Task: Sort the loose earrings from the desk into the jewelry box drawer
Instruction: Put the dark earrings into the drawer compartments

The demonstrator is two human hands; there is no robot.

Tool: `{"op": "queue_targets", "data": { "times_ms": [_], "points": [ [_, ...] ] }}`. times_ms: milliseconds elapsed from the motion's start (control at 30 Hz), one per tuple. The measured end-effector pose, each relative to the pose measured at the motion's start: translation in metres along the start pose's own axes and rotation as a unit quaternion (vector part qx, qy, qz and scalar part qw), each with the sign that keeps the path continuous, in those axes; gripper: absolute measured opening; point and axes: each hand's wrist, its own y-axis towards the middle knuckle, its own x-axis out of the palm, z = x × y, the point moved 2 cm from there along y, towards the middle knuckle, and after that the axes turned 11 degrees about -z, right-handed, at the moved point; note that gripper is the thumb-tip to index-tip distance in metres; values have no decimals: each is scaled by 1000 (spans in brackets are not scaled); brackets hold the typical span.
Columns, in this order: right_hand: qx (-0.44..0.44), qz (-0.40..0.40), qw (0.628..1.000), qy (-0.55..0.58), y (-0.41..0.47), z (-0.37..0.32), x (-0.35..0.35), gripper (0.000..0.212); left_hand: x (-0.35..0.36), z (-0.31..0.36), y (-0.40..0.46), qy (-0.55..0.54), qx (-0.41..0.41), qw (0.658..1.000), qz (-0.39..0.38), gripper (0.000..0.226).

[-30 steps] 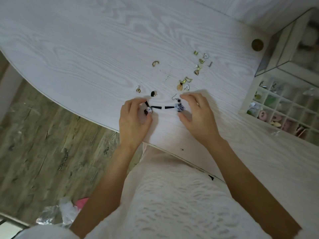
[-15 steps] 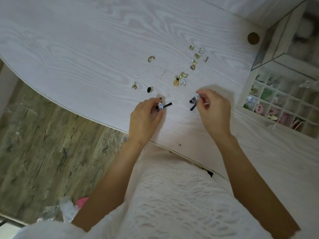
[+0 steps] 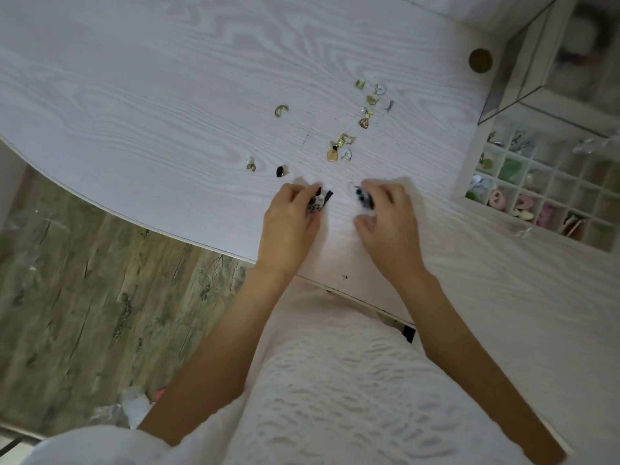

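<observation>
Two hands each pinch an earring above a white desk.

The left hand (image 3: 290, 223) grips a black-and-white earring (image 3: 318, 202); the right hand (image 3: 385, 223) grips its match (image 3: 365, 198). The drawer (image 3: 469, 169) sits right.

My desk (image 3: 167, 95) was matt white woodgrain; the loose earrings (image 3: 364, 120) shone gold metal; my top (image 3: 335, 397) was textured white knit cloth.

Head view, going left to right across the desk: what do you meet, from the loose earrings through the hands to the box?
pearl-and-gold earring → black stud → left hand holding a black-and-white earring → right hand holding its match → jewelry box drawer
</observation>
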Motion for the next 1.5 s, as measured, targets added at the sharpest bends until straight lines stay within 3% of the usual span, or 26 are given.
{"op": "queue_targets", "data": {
  "times_ms": [100, 300, 633, 733, 900, 1033, 1300, 1500],
  "points": [
    [-35, 8, 999, 37, 2, -13, 12, 41, 5, 12, 6, -6, 13, 1000, -17, 37],
    [-2, 0, 999, 44, 12, -16, 9, 32, 5, 15, 9, -66, 9, 997, -40, 27],
    [-22, -19, 999, 41, 17, -13, 5, 32, 2, 20, 19, -108, 8, 990, -92, 21],
    [-13, -13, 996, 84, 15, -15, 3, 41, 1, 23, 19, -136, 2, 987, -86, 25],
    [-22, -6, 991, 135, 11, -14, 5, 28, 6, 21, 16, -209, -28, 976, -47, 29],
    [-34, -21, 983, 180, 6, -13, 1, 36, 8, 23, 18, -221, -28, 973, -54, 34],
    [18, 49, 965, 257, -20, 15, -32, 32, 21, 57, 18, -267, -11, 960, -87, 28],
    [100, 195, 925, 311, -50, 75, -100, 32, 62, 154, 42, -286, 77, 946, -135, 13]
  ]
}}
